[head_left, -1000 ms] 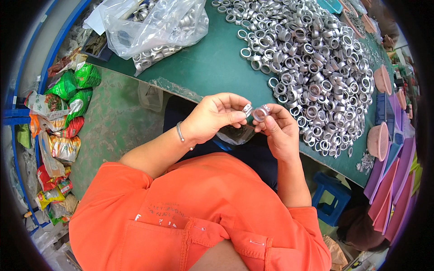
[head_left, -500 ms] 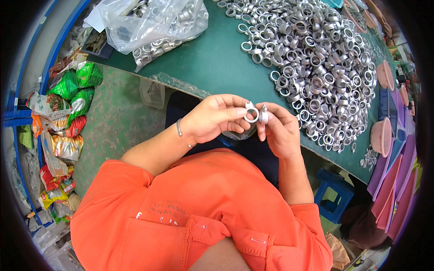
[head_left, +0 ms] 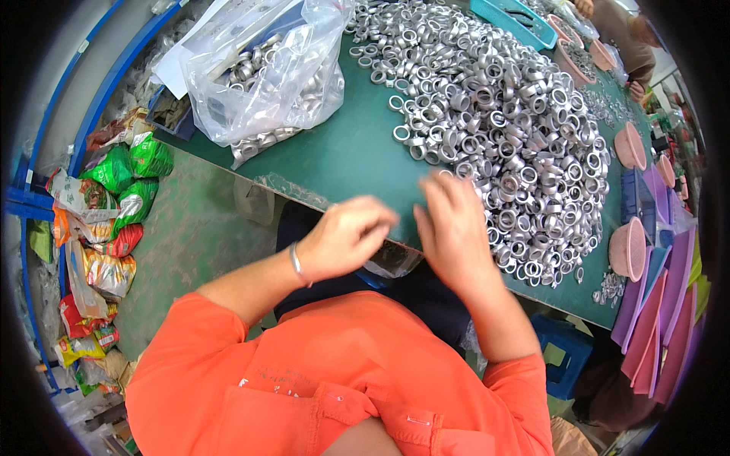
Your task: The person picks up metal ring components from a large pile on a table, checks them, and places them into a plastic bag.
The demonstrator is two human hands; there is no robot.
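My left hand (head_left: 346, 239) hangs over the table's near edge, fingers curled and pressed together; anything inside them is hidden. My right hand (head_left: 456, 232) reaches over the green tabletop to the near left border of a big pile of silver metal rings (head_left: 525, 144). Its thumb stands apart from the fingers, and no ring shows in it. The fingertips of both hands are smeared by motion. Each ring in the pile is a short round band, many with a small lug on the side.
On the table's left, a clear plastic bag (head_left: 228, 106) holds more metal rings. A turquoise tray (head_left: 517, 23) and pink baskets (head_left: 627, 247) line the far and right sides. Below the table's right edge stands a blue stool (head_left: 561, 357). Another person's arm (head_left: 642, 61) shows at the far right.
The ring and the small metal part that my hands held together are no longer seen. My hands have moved apart, the right one forward to the pile. The view has shifted slightly.
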